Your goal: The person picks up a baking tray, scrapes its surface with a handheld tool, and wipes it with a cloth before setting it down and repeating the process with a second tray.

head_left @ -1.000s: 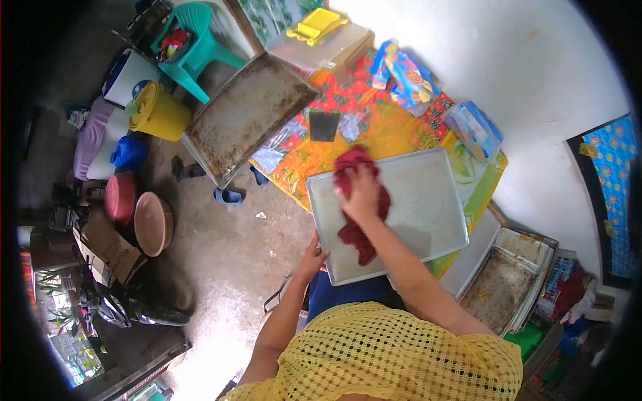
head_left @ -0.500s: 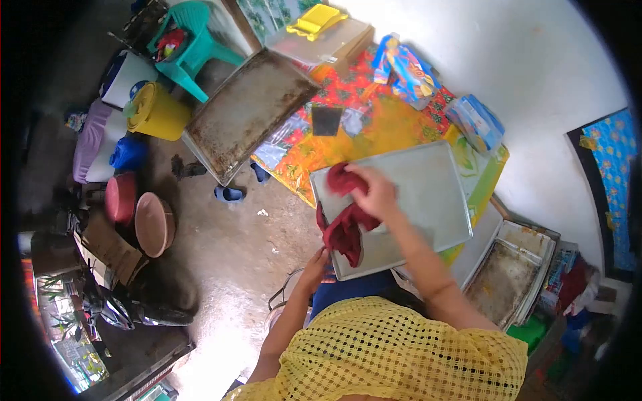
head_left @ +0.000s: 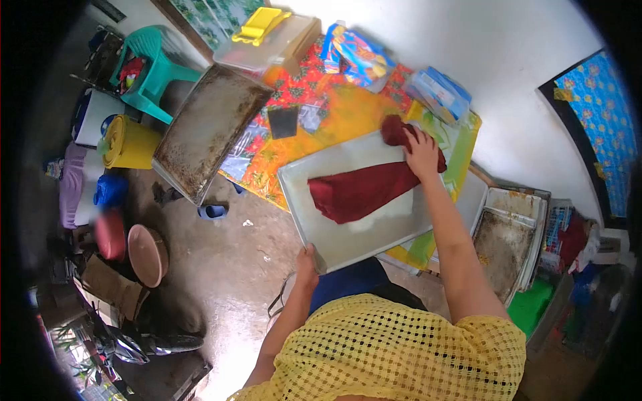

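The worktop (head_left: pixel 348 117), covered in a bright patterned sheet, carries a rusty baking tray (head_left: pixel 207 130) at its left end and a pale metal tray (head_left: pixel 348 234) at its near edge. A red cloth (head_left: pixel 361 190) lies stretched across the pale tray. The right hand (head_left: pixel 421 150) clutches the cloth's bunched end at the tray's far right corner. The left hand (head_left: pixel 307 260) is closed on the tray's near rim.
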Available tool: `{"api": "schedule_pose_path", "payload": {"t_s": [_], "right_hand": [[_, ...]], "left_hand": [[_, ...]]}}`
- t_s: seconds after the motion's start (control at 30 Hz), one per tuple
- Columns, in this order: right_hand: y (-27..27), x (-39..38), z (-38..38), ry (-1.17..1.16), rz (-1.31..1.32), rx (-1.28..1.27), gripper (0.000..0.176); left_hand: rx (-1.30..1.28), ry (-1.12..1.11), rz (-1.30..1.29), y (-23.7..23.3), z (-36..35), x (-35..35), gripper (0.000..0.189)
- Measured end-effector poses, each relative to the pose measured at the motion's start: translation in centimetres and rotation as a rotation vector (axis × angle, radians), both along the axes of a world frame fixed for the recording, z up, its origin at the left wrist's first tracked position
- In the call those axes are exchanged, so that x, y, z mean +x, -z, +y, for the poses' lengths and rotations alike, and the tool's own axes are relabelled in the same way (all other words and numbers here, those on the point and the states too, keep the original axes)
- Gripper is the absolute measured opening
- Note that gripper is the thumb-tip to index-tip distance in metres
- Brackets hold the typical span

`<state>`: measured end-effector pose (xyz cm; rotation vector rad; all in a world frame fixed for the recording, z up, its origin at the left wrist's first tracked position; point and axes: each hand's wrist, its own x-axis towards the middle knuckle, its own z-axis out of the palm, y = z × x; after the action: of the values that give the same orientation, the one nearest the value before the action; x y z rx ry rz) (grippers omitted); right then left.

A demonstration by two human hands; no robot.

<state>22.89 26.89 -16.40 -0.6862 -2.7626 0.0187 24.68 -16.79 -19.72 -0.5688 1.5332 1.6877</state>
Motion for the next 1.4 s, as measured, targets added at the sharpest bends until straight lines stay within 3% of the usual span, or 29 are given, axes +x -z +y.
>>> {"api": "schedule_pose_path", "payload": {"t_s": [0.1, 0.23, 0.3, 0.43, 0.5, 0.53, 0.6, 0.7, 0.77, 0.8, 0.83, 0.9, 0.93, 1.03, 1.07, 1.1, 1.17, 1.2, 1.23, 1.3, 1.37, 1.4], "right_hand": [[-0.4, 5.6, -1.2, 0.152, 0.038, -0.104, 0.051], [-0.3, 11.5, -10.5, 0.210, 0.102, -0.174, 0.065], [-0.7, 11.5, -16.0, 0.047, 0.035, -0.277, 0.072], [-2.2, 7.6, -25.8, -0.464, -0.217, -0.529, 0.065], [0.1, 5.3, -29.2, -0.697, -0.055, -0.452, 0.059], [0.0, 4.0, -30.2, -0.768, -0.059, -0.564, 0.057], [-0.8, 1.0, -31.1, -0.909, -0.063, -0.781, 0.052], [-5.0, -0.9, -31.5, -0.656, 0.225, -1.371, 0.047], [-10.3, -0.4, -28.3, -0.599, 0.180, -1.338, 0.050], [-12.7, 0.2, -26.5, -0.568, 0.196, -1.365, 0.051], [-13.8, 1.0, -24.7, -0.537, 0.213, -1.391, 0.053], [-13.3, 3.0, -20.8, -0.515, 0.320, -1.197, 0.055], [-13.4, 4.2, -18.6, -0.428, 0.342, -1.223, 0.054], [-15.2, 6.6, -12.3, -0.093, 0.445, -1.355, 0.052], [-13.5, 7.4, -9.0, -0.059, 0.468, -1.318, 0.054], [-10.7, 7.8, -5.7, -0.025, 0.493, -1.280, 0.056], [-5.7, 7.0, -0.4, 0.083, 0.438, -0.936, 0.061], [-2.9, 6.3, 0.9, 0.134, 0.411, -0.762, 0.065], [0.4, 5.2, 0.1, 0.287, 0.257, -0.380, 0.079], [-0.7, 1.4, -5.2, 0.369, 0.255, -0.078, 0.083], [-2.7, -2.6, -10.7, 0.137, 0.116, -0.422, 0.081], [-3.1, -4.0, -14.4, 0.010, 0.136, -0.382, 0.077]], "left_hand": [[0.003, -0.023, 0.025, 0.2, 0.4, -1.5, 0.034], [-0.019, -0.004, 0.029, 0.6, 1.0, -3.0, 0.039], [0.000, 0.019, 0.021, 1.0, 1.2, -4.0, 0.047], [0.404, -0.038, -0.095, -3.7, 2.2, -5.4, 0.070], [0.618, -0.045, -0.192, -3.1, 0.4, -6.0, 0.079], [0.672, -0.094, -0.271, -3.8, -0.3, -6.1, 0.076], [0.753, -0.202, -0.052, -2.5, -1.6, -6.2, 0.077], [0.640, -0.279, 0.067, -0.9, -3.4, -6.4, 0.064], [0.462, -0.226, 0.031, -0.9, -4.1, -6.5, 0.052], [0.231, -0.196, 0.091, -0.6, -4.8, -5.9, 0.044], [0.134, -0.098, 0.130, -0.5, -5.3, -5.8, 0.043], [-0.065, 0.099, 0.206, -0.5, -6.0, -5.9, 0.041], [-0.127, 0.193, 0.327, -1.2, -5.8, -5.4, 0.050], [-0.155, 0.272, 0.198, -5.1, -2.9, -5.7, 0.062], [-0.101, 0.312, 0.201, -5.8, -2.3, -5.5, 0.075], [-0.059, 0.314, 0.166, -6.0, -1.9, -5.3, 0.077], [0.022, 0.324, 0.097, -6.2, -1.3, -4.9, 0.081], [0.001, 0.436, 0.074, -7.2, -0.8, -5.1, 0.088], [0.002, 0.431, 0.054, -7.4, -0.6, -5.1, 0.090], [0.004, 0.426, 0.019, -7.6, -0.3, -5.1, 0.095], [0.068, 0.353, 0.000, -6.3, -1.0, -4.9, 0.098], [0.101, 0.321, -0.013, -5.9, -1.2, -4.8, 0.099]]}}
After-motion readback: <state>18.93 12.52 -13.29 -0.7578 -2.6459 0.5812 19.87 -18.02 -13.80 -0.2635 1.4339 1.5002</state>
